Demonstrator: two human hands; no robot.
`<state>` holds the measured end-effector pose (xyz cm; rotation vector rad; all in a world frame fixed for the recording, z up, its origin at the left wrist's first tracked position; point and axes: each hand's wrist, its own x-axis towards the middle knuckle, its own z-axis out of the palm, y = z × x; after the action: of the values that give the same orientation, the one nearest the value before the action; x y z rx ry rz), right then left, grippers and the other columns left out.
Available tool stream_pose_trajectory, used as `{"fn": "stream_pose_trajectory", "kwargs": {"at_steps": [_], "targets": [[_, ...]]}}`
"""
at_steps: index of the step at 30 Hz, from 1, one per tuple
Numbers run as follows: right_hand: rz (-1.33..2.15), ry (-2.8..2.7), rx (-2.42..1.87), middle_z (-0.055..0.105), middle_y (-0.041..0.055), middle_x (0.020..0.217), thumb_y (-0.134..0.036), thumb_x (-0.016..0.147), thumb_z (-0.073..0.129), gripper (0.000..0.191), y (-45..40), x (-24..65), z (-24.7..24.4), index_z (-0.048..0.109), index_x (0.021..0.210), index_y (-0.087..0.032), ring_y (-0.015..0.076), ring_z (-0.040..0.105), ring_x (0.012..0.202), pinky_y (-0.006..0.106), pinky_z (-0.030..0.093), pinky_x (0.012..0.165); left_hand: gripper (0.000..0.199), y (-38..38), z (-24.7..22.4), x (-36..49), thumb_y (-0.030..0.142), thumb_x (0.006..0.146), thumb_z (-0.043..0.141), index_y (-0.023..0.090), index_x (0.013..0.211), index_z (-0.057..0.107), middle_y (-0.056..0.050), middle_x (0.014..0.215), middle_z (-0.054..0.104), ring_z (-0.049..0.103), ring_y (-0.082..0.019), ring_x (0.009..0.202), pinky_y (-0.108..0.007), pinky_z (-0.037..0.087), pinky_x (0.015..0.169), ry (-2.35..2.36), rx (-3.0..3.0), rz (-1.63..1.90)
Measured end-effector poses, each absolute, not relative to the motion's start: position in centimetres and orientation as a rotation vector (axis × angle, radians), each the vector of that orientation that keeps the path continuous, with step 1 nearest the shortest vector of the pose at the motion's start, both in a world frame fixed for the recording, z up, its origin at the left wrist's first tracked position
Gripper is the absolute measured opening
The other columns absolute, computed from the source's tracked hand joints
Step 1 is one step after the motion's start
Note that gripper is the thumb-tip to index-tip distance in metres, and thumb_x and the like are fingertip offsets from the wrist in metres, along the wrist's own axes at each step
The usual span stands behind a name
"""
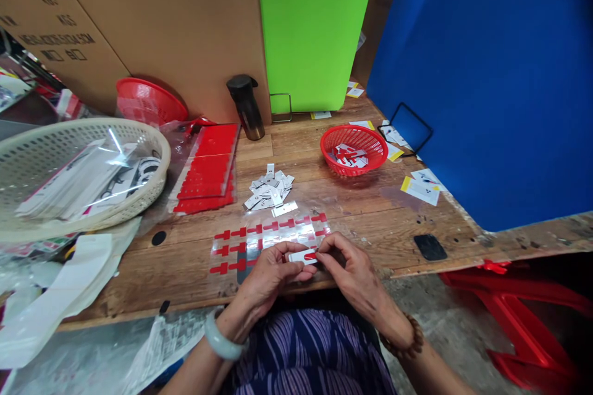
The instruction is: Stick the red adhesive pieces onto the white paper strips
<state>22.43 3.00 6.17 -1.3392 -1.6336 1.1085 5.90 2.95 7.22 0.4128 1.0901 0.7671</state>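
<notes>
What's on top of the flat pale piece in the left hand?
A red shape lies on the pale piece, toward the end nearest the right hand. The left hand partly covers the piece's edges, and its underside cannot be seen.

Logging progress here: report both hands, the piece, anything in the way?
Left hand holding small flat pale rectangular piece. Right hand at its red-marked end. Clear plastic sheet of red T-shaped cutouts beyond, partly hidden by left hand.

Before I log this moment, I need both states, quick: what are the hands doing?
Left hand: closed, holding a small white piece.
Right hand: closed, at the piece's red end; whether gripping it can't be told.
</notes>
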Motion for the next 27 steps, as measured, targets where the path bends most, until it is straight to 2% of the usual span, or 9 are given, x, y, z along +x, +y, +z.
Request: {"fn": "stream_pose_trajectory", "kwargs": {"at_steps": [10,20,27], "targets": [[1.097,-1.627,-1.336,0.054,-0.0017,0.071,-0.017,0.082,0.050,0.010,2.97,22.46,6.19,0.052,0.073,-0.020,0.0131,0.051,0.068,0.025,0.040,0.066,0.040,3.04,7.12,5.87,0.007,0.062,0.075,0.010,0.097,0.056,-0.010,0.071,0.072,0.070,-0.015,0.065,-0.019,0.054,0.065,1.093,0.418,0.766],[1.073,-1.635,-1.345,0.053,-0.0023,0.071,-0.015,0.083,0.048,0.011,2.69,22.31,6.50,0.052,0.074,-0.020,0.0125,0.051,0.068,0.024,0.040,0.065,0.033,2.98,7.40,5.95,0.002,0.066,0.071,0.009,0.094,0.056,-0.011,0.073,0.073,0.070,-0.014,0.065,-0.019,0.055,0.064,1.100,0.421,0.764],[1.060,-1.646,-1.339,0.053,-0.0028,0.070,-0.014,0.083,0.049,0.012,2.64,22.25,6.24,0.052,0.073,-0.020,0.0119,0.050,0.066,0.023,0.039,0.064,0.037,2.79,6.87,6.01,0.014,0.064,0.078,0.011,0.095,0.056,-0.010,0.074,0.073,0.070,-0.015,0.066,-0.020,0.055,0.065,1.118,0.435,0.775]]}}
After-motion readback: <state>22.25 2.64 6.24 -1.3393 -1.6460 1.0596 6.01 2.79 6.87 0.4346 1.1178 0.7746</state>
